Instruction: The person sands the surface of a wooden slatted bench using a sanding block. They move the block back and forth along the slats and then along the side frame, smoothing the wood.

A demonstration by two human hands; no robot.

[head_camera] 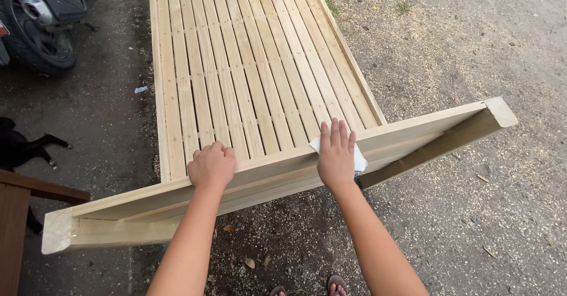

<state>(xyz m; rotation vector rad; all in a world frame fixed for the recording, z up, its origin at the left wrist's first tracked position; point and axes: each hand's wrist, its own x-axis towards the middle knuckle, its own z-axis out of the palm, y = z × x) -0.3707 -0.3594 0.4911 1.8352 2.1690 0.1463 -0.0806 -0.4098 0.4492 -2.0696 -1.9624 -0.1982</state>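
Head view, looking down. Pale wood bed frame lies flat on the ground, slats running away from the camera. Its end board runs across the near end, standing on edge, left end low and near, right end higher and further out.

Left hand: curled closed over the top edge of the end board, left of centre, knuckles up, gripping the board.

Right hand: open and flat, fingers together and pointing away, pressed on a white sheet that sits on the board's top edge, right of centre. Sheet shows at the fingertips' left side and below the palm's right side; the rest is hidden under the hand. Can't tell whether it's paper, cloth or sandpaper.

Both forearms come up from the bottom edge. Toes in sandals show at the bottom, just short of the board.

Surroundings: scooter rear wheel and exhaust top left, well apart from the frame. Dark animal lying at the left edge, only partly in view. Dark brown wooden piece at lower left, near the board's left end. Ground is dirt and gravel with wood chips and a few dry leaves scattered under the arms.
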